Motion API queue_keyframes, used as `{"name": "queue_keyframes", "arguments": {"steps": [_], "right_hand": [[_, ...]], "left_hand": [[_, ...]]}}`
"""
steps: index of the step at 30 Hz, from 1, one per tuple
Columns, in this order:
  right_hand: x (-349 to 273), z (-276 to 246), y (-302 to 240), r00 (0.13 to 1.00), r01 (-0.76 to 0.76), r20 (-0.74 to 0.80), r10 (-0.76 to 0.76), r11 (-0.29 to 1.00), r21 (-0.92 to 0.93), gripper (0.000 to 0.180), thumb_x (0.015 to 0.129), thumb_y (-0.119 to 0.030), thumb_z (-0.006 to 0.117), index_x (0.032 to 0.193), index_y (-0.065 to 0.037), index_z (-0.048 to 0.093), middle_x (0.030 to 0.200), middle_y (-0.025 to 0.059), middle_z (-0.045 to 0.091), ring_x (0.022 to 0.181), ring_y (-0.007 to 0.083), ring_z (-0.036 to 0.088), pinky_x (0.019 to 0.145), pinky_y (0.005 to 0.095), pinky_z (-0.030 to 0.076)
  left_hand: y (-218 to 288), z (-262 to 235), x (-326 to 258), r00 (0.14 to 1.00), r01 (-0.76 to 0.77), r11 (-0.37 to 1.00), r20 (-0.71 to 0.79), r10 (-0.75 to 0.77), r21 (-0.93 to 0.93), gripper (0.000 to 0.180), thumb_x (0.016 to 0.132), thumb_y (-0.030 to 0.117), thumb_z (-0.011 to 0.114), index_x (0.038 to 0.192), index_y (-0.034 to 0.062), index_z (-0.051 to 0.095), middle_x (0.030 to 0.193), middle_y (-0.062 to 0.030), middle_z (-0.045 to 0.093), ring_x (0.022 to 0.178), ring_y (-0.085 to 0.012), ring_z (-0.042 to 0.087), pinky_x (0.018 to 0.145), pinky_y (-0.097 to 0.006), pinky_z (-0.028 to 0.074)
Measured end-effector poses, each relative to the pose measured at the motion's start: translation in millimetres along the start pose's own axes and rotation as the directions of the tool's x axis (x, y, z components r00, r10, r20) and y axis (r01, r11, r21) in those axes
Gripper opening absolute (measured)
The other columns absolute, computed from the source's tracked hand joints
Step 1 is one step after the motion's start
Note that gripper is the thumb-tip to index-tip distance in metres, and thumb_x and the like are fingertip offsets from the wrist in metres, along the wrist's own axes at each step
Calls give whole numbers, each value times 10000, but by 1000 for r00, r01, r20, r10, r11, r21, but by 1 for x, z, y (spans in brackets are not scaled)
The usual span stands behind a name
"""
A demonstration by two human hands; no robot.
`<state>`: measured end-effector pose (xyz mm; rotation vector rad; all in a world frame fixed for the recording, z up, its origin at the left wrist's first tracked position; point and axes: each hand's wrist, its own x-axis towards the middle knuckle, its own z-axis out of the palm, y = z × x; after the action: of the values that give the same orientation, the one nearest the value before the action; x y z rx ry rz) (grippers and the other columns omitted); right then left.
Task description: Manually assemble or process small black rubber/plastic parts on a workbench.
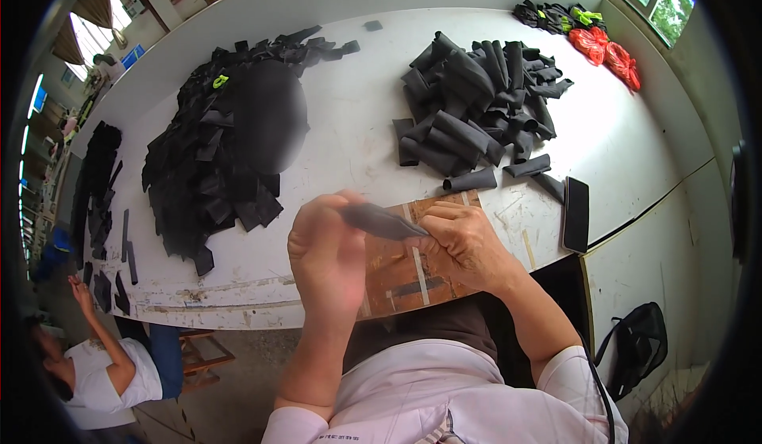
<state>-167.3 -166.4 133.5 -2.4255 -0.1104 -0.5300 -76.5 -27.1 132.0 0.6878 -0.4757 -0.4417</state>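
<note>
Two hands at work here, and one dark cloth piece (384, 222) between them! Around it, the count runs like this: two big heaps on the pale desk (357, 142), the left heap (186, 158) made of flat black pieces, the right heap (468, 138) of rolled, tube-like ones, both too tangled for me to number. Two red plastic bags (603, 53) sit at the far right, just beside a black and lime-green bundle (559, 18); one phone (576, 215) lies near the desk's edge, one brown board (456, 273) lies below the hands, and one lime-green scrap (221, 82) (the brightest thing on that whole left side) rests on the flat pieces. One black bag (639, 349) is off to the right, and one co-worker (119, 372) in a white top is at the lower left, by one wooden stool (202, 361). Back to the centre: the cloth piece is up above the board, slanting down from left to right. The right hand (464, 246) has its fingers bunched tightly on the right end, and the left hand (325, 246), palm showing and slightly blurred, grasps the other end with curled fingers. The tube heap lies just beyond the right hand, the flat heap beyond the left.
</note>
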Motion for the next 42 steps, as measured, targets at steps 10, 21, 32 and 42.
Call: {"name": "queue_keyframes", "arguments": {"steps": [10, 21, 32, 42], "right_hand": [[11, -12, 11, 986, -155, 50, 161, 745, 648, 338, 795, -336, 591, 737, -3, 586, 572, 83, 547, 523, 188, 544, 533, 285, 435], [-46, 39, -7, 889, -423, 89, 449, 731, 535, 293, 891, -230, 473, 860, 49, 555, 618, 63, 551, 567, 127, 501, 535, 256, 413], [-57, 60, -28, 959, -7, -269, 87, 958, 285, 381, 670, 68, 597, 1036, -28, 549, 1080, 155, 511, 760, 209, 591, 623, 269, 483], [-59, 45, -18, 954, -296, 139, 267, 751, 590, 125, 690, -91, 686, 782, -48, 614, 740, 36, 545, 675, 137, 544, 579, 248, 436]], "left_hand": [[-6, -41, -6, 956, 123, 671, -269, 119, 731, 261, 804, 125, 551, 1008, -39, 533, 1024, -152, 555, 890, -199, 535, 797, -278, 417], [-22, -161, -27, 933, 359, -165, -353, 66, 918, 212, 739, 102, 609, 869, -46, 534, 962, -169, 548, 903, -277, 530, 754, -378, 431], [-4, -56, -56, 521, 846, 525, -64, -851, -98, 347, 806, 109, 556, 1108, 4, 419, 772, -53, 536, 543, -74, 477, 418, -171, 373], [-18, -46, -66, 418, 901, 420, -50, -907, -108, 310, 831, 141, 539, 1087, -14, 460, 896, -69, 549, 670, -89, 547, 497, -195, 419]]}}
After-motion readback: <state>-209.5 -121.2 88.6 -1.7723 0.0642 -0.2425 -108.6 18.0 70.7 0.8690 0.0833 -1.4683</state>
